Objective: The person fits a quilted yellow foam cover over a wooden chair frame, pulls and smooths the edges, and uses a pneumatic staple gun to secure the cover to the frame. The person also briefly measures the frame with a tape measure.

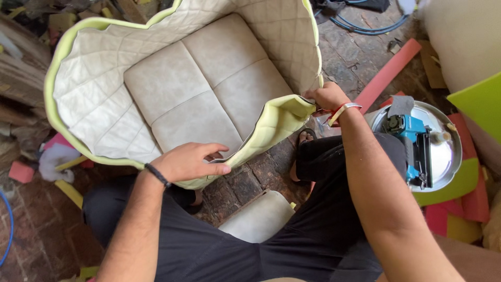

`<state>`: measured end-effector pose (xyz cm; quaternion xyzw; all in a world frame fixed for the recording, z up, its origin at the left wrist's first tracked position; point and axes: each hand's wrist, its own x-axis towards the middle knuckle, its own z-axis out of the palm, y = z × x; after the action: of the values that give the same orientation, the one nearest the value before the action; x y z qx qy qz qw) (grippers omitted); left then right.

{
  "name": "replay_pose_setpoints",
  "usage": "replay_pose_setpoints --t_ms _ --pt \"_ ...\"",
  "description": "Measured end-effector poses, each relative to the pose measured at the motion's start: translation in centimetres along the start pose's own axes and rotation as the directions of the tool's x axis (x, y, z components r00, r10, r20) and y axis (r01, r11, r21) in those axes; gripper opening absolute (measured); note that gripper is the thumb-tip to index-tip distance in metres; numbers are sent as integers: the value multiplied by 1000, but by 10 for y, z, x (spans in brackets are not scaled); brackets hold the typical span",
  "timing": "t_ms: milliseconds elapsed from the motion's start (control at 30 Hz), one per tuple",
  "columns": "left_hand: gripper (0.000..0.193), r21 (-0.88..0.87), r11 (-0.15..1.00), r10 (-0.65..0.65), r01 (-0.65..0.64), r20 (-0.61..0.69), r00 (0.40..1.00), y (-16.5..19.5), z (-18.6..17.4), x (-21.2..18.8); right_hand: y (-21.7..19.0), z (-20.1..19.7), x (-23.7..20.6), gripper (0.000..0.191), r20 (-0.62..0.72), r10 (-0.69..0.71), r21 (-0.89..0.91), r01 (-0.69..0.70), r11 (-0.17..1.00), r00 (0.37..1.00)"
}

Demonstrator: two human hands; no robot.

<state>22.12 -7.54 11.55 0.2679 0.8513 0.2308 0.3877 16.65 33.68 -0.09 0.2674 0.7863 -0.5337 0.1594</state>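
Upholstered chair shell, cream quilted with a pale green foam edge, lies on the brick floor just in front of the seated person's knees. In the head view, the left hand clamps the folded front lip, fingers tucked inside and thumb pressed along the outside. The right hand pinches the same edge at its right corner, fingers curled shut on the cover. A blue power tool rests on a steel dish near the right forearm. Done well, both grips would keep the cover taut and even along the foam, I judge.
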Motion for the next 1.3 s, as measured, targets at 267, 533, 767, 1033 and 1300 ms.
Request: replay_pose_setpoints --t_ms 267,533,767,1033,1300 --pt "25 209 970 239 -121 -906 349 -18 65 -27 7 0 16 88 5 113 439 -104 892 994" --pt "27 -281 913 -395 -295 -789 -470 -128 102 -1 47 67 31 77 52 188 825 -148 546 981" --pt "69 -750 -200 -926 -631 -66 373 -190 152 53 43 76 63 73 124 247 763 -251 596 961" --pt "72 -732 -417 -830 -538 65 554 -198 162 65 82 66 94 70 222 292 684 -362 633 930" --pt "62 -679 -477 -822 -558 121 556 -235 193 82 63 58 151 66 266 209 648 -335 684 941"
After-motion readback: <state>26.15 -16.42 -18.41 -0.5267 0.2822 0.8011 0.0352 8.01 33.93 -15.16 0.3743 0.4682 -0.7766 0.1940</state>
